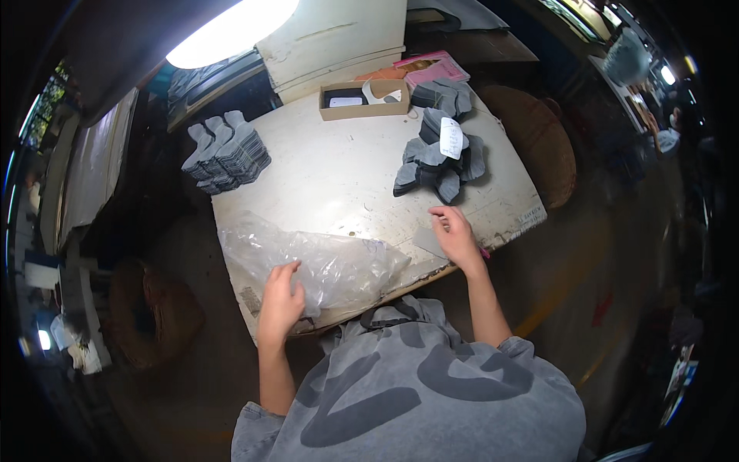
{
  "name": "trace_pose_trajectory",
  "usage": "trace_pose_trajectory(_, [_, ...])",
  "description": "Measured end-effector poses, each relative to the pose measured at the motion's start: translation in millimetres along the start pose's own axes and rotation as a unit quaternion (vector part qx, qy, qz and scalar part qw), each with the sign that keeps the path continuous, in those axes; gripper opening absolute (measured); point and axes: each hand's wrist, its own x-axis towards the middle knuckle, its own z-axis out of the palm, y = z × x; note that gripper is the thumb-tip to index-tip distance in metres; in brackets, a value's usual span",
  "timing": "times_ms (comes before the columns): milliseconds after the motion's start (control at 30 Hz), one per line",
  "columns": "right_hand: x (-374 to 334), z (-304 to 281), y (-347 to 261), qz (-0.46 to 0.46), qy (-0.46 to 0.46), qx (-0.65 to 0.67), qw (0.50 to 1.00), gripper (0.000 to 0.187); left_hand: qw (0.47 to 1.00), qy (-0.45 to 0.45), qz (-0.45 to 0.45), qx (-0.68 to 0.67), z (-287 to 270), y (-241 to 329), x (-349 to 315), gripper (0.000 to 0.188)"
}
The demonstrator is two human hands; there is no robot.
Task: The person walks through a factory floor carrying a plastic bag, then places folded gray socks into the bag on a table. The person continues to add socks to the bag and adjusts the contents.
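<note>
A crumpled clear plastic bag (331,266) lies along the near edge of the white table. My left hand (282,302) is at the bag's near left side, fingers apart and holding nothing visible. Above the table's near right part is my right hand (456,237), loosely bent with a gap between thumb and fingers, and nothing shows in it. Beside it, a small grey flat piece (429,242) lies on the table. Beyond that hand sits a heap of grey cut pieces in bundles (419,158), with a white written slip (451,138) on top.
Neat stacks of grey cut pieces (225,154) stand at the table's far left. A shallow cardboard box (363,112) with a dark item and a white curved piece is at the back, before a pink packet (435,68). A bright lamp (231,35) hangs overhead at upper left.
</note>
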Motion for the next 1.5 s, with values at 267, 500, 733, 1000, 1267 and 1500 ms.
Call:
trace_pose_trajectory(267, [13.3,82.0,-123.2,-0.244,-0.457,0.182,0.836,0.032,0.969,-0.059,0.164,-0.176,140.5,40.7,20.9,0.049])
trace_pose_trajectory(500, [25.3,122.6,0.4,-0.232,-0.365,-0.163,0.887,0.04,0.992,0.088,0.068,-0.052,171.1,19.7,-6.7,0.027])
trace_pose_trajectory(733, [59.5,110.1,54.2,-0.183,-0.402,-0.05,0.896,0.032,0.983,0.184,0.001,0.017,177.8,50.4,1.9,0.052])
trace_pose_trajectory(1000, [99.8,40.6,0.6,-0.042,-0.334,0.29,0.896,0.022,0.981,0.19,-0.008,0.039,160.5,51.6,-1.5,0.039])
trace_pose_trajectory(1267, [132.9,-23.2,-39.5,-0.062,-0.199,0.287,0.935,0.01,0.943,0.328,-0.006,0.049,136.2,59.0,-53.5,0.023])
trace_pose_trajectory(1500, [77.1,-24.2,-73.4,-0.084,-0.524,0.256,0.808,0.02,0.884,0.451,0.117,-0.023,100.0,137.6,-50.1,0.052])
